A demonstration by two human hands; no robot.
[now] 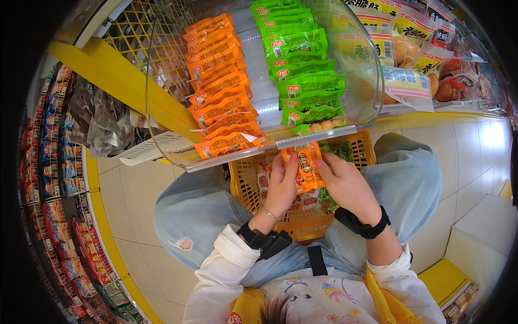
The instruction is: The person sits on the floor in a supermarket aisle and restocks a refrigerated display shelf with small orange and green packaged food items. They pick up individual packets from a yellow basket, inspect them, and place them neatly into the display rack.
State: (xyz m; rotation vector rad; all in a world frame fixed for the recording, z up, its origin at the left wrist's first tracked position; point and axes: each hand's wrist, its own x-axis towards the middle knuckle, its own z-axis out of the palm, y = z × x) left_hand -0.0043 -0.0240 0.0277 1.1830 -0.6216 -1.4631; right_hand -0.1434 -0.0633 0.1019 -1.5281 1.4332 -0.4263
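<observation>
Between my two hands is an orange snack packet (306,168), held upright by its side edges above a yellow plastic basket (301,224). My left hand (282,182) pinches its left edge with the thumb in front. On the other edge, my right hand (344,184) grips it near the top corner. Inside the basket lie clear packets with reddish contents (305,201) and several green packets (342,150). Just beyond my hands, a clear shelf bin holds a row of orange packets (226,117) at left and a row of green packets (309,89) at right.
The bin's clear front lip (315,137) stands close above the basket. A yellow shelf beam (129,87) slants at the left. Bagged snacks (412,48) fill the right shelf, and packed racks (60,182) line the far left. My jeans-clad knees (194,218) flank the basket.
</observation>
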